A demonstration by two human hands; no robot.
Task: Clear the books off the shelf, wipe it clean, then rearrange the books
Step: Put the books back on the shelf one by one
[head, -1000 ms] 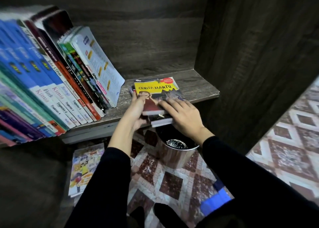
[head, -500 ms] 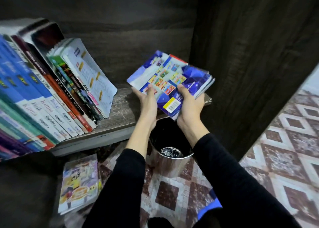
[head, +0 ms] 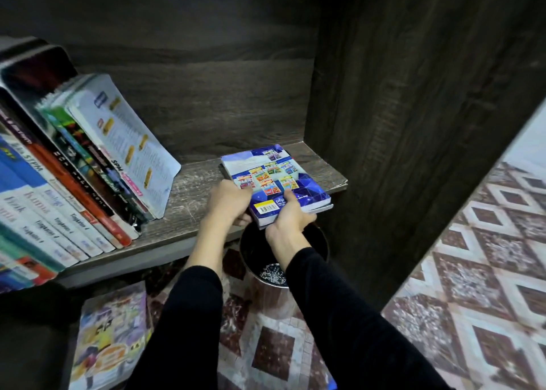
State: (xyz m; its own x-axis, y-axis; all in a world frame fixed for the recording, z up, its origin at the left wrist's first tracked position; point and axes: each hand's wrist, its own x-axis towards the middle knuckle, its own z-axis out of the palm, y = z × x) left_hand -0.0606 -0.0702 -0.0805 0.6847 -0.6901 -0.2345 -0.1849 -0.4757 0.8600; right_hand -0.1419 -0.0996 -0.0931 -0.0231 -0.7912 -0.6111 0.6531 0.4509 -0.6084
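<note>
Dark wooden shelf (head: 192, 197), book stack (head: 274, 176) at its right end.
Left hand (head: 227, 200) and right hand (head: 288, 221) grasp the stack's near end, which overhangs the front edge; leaning books (head: 88, 168) at nine o'clock, bare board between.

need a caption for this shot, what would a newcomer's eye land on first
First the small stack of books with the bright blue back cover, at the right end of the wooden shelf, with the left hand gripping its left edge and the right hand its near edge, thumb on the cover. Next the row of leaning books filling the shelf's left side. Below the hands stands a shiny metal bin.
</note>
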